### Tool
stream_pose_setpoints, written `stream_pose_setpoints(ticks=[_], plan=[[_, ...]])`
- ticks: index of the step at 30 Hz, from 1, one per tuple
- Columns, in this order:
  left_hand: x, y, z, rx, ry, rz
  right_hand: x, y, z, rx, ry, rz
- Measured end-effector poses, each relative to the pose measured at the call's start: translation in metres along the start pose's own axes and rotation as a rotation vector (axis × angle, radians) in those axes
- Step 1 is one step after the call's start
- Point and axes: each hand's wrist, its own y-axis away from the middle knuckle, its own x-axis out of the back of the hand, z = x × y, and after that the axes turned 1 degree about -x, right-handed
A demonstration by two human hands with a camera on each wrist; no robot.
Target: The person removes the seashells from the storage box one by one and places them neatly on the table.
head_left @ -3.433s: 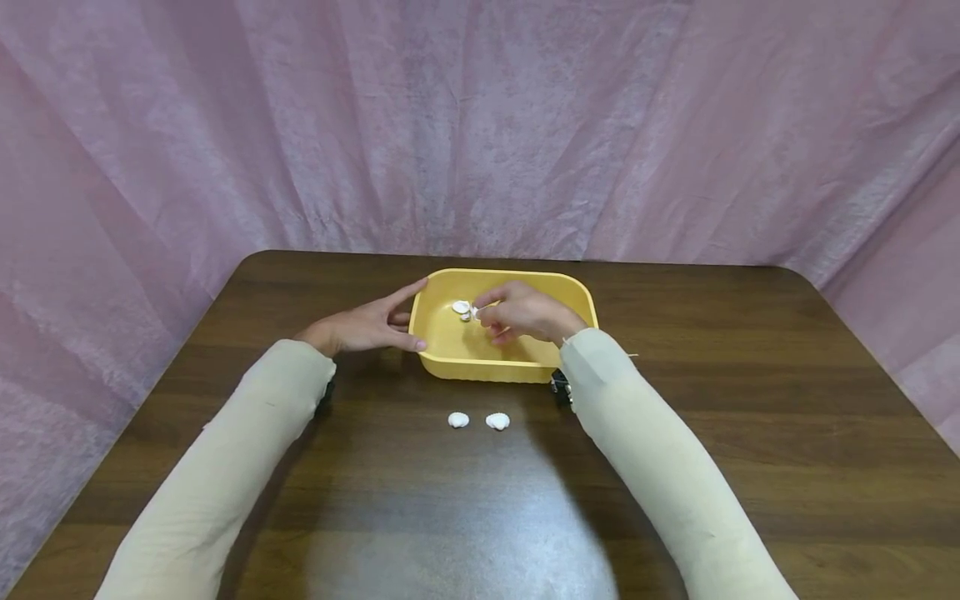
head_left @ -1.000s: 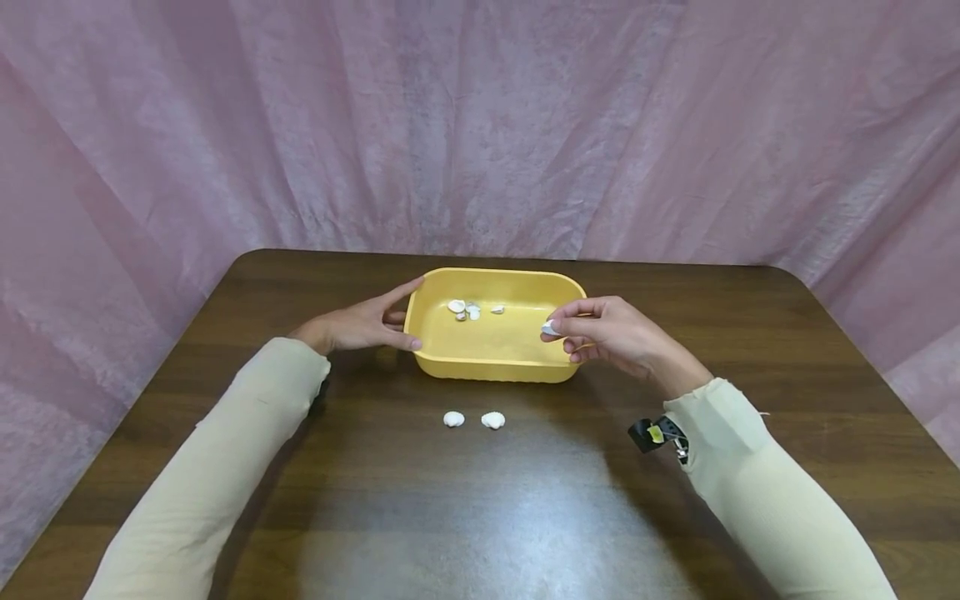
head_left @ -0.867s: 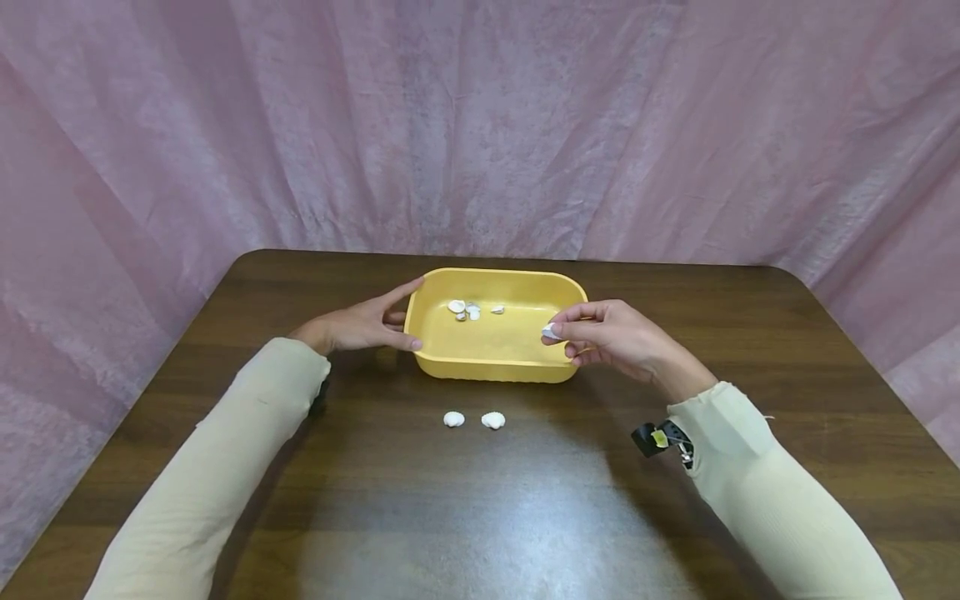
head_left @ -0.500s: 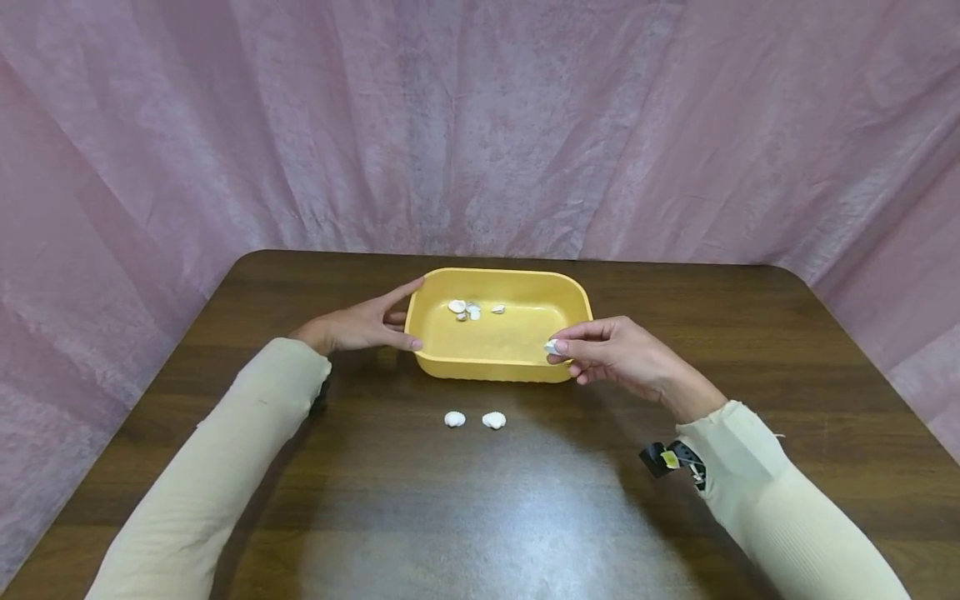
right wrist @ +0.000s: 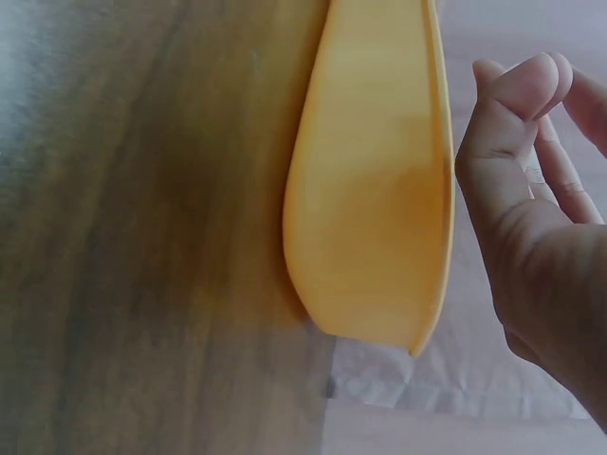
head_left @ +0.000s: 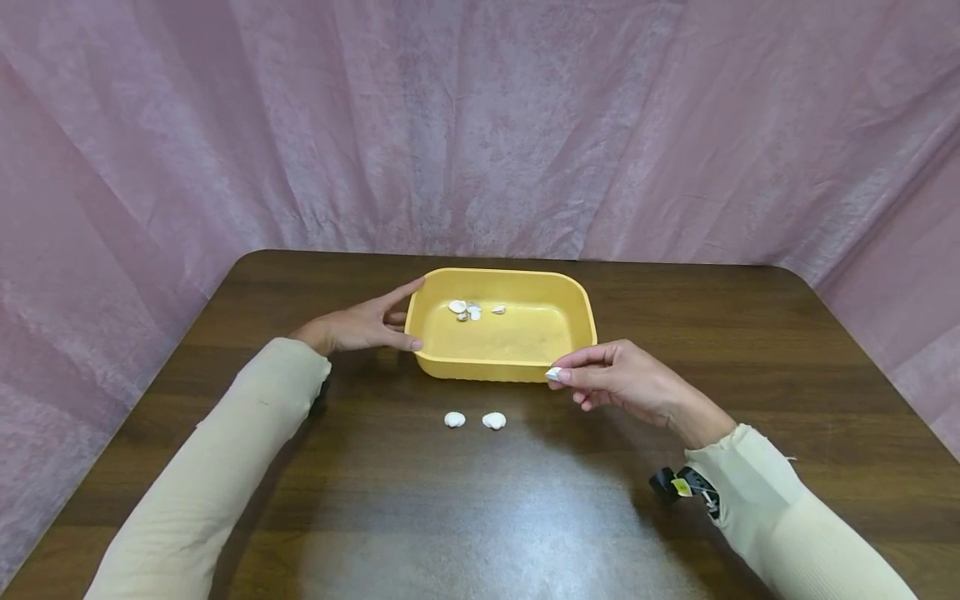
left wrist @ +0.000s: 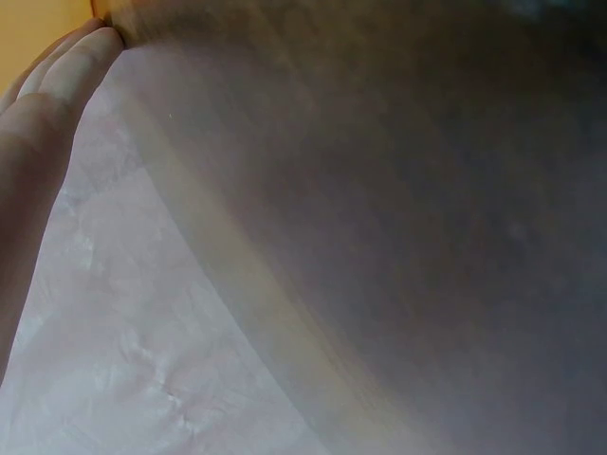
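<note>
i have the right hand (head_left: 633, 385) pinching a white seashell (head_left: 553, 374), the left hand (head_left: 363, 326) spread against the yellow tub (head_left: 483, 370)

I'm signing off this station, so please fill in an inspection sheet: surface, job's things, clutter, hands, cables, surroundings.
Surface: dark wood-grain table, with light reflecting off its near part.
Job's things: yellow tray with a cluster of white shells and a lone shell inside; two table shells side by side in front.
Clutter: nothing seen.
Left hand: thumb and fingers spread against the tray's left end.
Right hand: pinches a held shell by the tray's near right corner.
Cables: nothing seen; black device at the right wrist.
Surroundings: pink curtain behind.
</note>
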Motion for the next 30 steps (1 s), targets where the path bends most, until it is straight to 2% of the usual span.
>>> stream_pose_setpoints(ticks=[11, 24, 30], plan=[[0.000, 0.000, -0.001, -0.006, 0.007, -0.005, -0.007, -0.002, 0.021, -0.046, -0.029, -0.043], [0.000, -0.001, -0.001, 0.009, -0.005, 0.004, -0.018, -0.009, 0.035, -0.068, -0.025, -0.025], [0.000, -0.001, 0.000, 0.002, -0.003, 0.000, -0.020, -0.011, 0.038, -0.068, 0.014, -0.014]])
